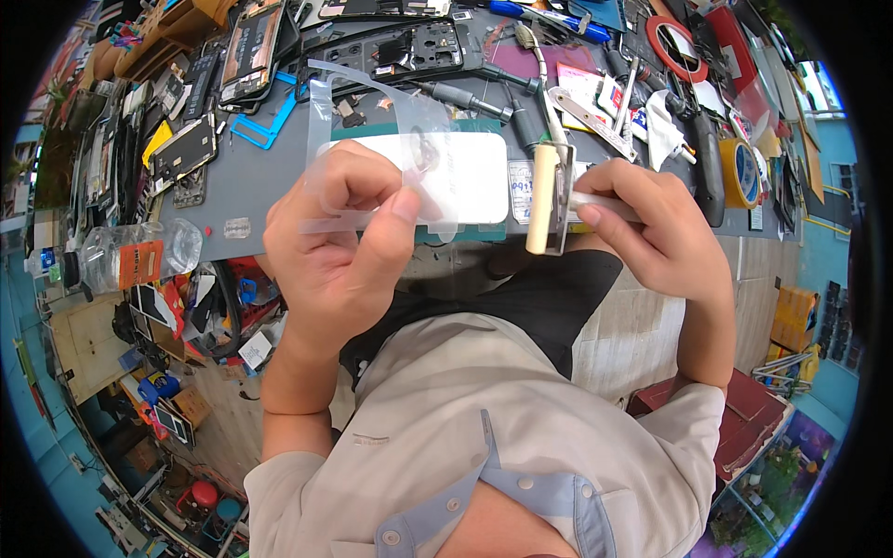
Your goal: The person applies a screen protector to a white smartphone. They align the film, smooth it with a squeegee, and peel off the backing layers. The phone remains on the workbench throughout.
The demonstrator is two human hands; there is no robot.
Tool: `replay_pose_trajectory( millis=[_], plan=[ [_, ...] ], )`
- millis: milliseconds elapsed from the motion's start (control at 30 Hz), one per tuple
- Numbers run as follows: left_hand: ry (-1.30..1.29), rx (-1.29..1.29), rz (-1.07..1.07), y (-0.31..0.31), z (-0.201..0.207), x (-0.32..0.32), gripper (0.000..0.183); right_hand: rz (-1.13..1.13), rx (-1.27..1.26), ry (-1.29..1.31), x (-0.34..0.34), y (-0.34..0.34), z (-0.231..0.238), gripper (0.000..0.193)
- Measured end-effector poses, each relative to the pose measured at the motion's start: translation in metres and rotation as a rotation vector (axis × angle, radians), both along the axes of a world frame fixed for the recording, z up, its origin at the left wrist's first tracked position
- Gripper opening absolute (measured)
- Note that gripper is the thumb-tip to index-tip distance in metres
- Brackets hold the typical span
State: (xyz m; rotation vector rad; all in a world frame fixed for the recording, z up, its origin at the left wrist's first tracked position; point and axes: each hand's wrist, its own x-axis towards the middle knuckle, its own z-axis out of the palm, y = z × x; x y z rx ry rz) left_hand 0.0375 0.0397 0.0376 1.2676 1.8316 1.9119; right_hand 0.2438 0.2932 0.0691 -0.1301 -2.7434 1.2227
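Between the thumb and fingers of my left hand, a clear plastic film is pinched; its strips stand up above the bench and partly cover what is behind. My right hand grips the handle of a small hand roller with a cream cylinder in a metal frame. The roller is held up at the bench's near edge, right of a flat white rounded panel. That panel lies on a green mat. I cannot tell whether the film touches the panel.
Phone parts and screwdrivers crowd the far side of the grey bench. A blue plastic bracket and a clear bottle lie left. Yellow tape stands at the right, below a red ring.
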Motion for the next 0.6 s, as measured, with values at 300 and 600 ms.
replay_pose_trajectory(
  millis=[300, 600],
  plan=[
    [-0.023, -0.023, 0.016, -0.001, 0.005, 0.002, 0.010, 0.109, 0.212, 0.020, -0.027, 0.015, -0.006, 0.015],
    [-0.008, -0.028, 0.017, -0.002, 0.006, 0.002, 0.010, 0.121, 0.253, 0.028, -0.030, 0.015, -0.007, 0.014]
  ],
)
